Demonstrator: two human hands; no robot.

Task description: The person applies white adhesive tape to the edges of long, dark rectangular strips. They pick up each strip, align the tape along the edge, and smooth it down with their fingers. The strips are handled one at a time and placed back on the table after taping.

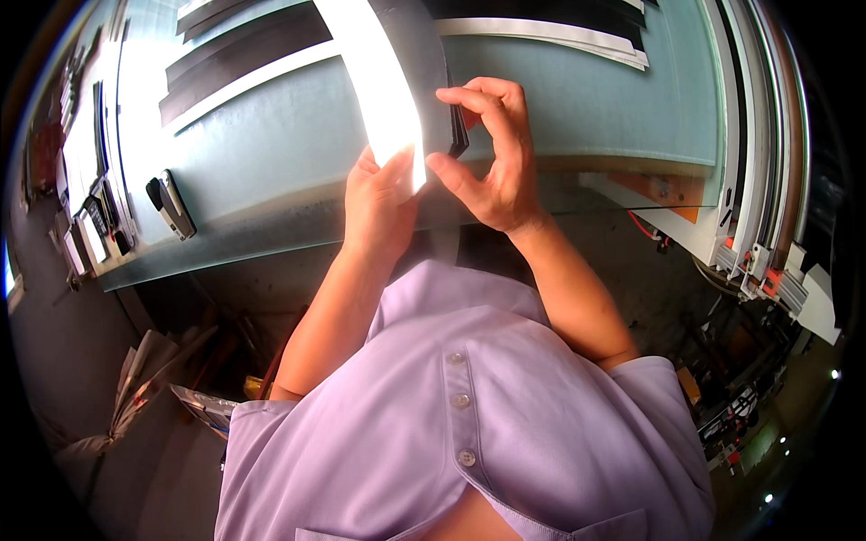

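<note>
A long glossy strip [379,81], bright with glare on its left and dark on its right, runs from the top of the view down to my hands over the grey-blue table [271,153]. My left hand [377,206] grips its near end from below, thumb on the bright face. My right hand [492,153] pinches the strip's right edge between thumb and forefinger, next to a small dark piece with a red bit behind the fingers.
More dark and white strips [244,63] lie stacked at the table's far left and along the far edge [559,32]. A black and grey hand tool [170,204] lies near the left front edge. A metal frame with orange parts [740,234] stands at right. Papers [153,379] lie on the floor.
</note>
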